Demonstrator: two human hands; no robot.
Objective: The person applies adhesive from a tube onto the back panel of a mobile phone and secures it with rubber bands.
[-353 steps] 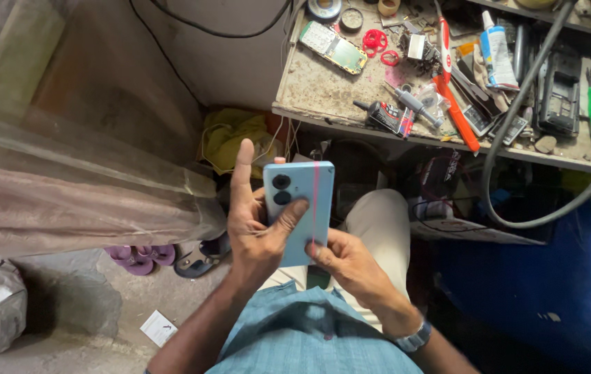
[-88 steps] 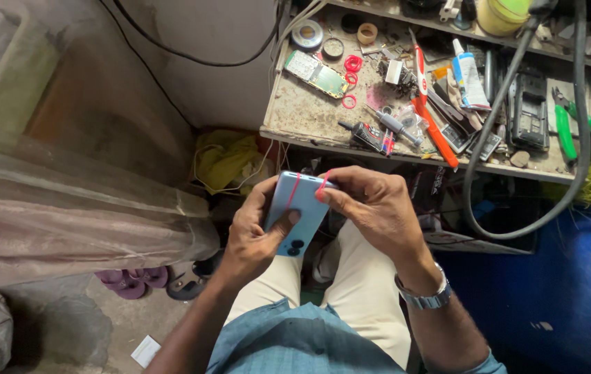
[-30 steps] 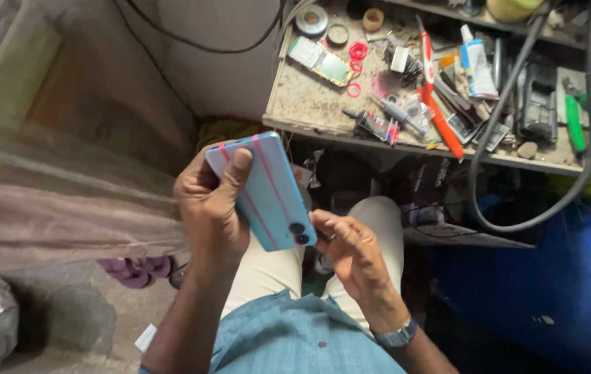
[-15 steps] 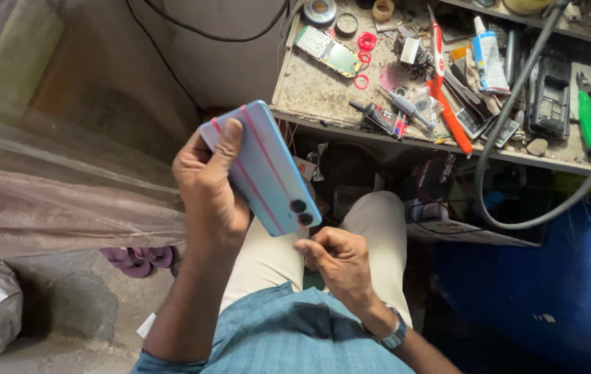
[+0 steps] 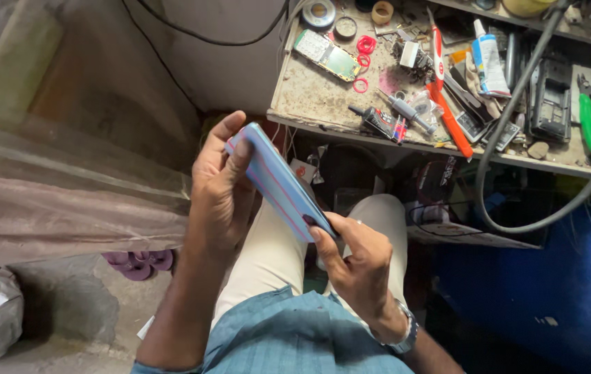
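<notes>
Head view, phone (image 5: 278,181) tilted diagonally, both hands

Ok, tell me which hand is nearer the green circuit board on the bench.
Left. The left hand grips the phone's upper end just below the circuit board; the right hand pinches its lower end, farther down.

Setting, seen from above. At 1 o'clock, a worn, dusty grey workbench (image 5: 309,97) set against a pale plaster wall (image 5: 233,62). At 9 o'clock, a translucent pinkish plastic sheet (image 5: 67,201). At 7 o'clock, bare grey concrete floor (image 5: 81,318). At 4 o'clock, a blue plastic drum (image 5: 544,291). Soft, diffuse daylight.
</notes>
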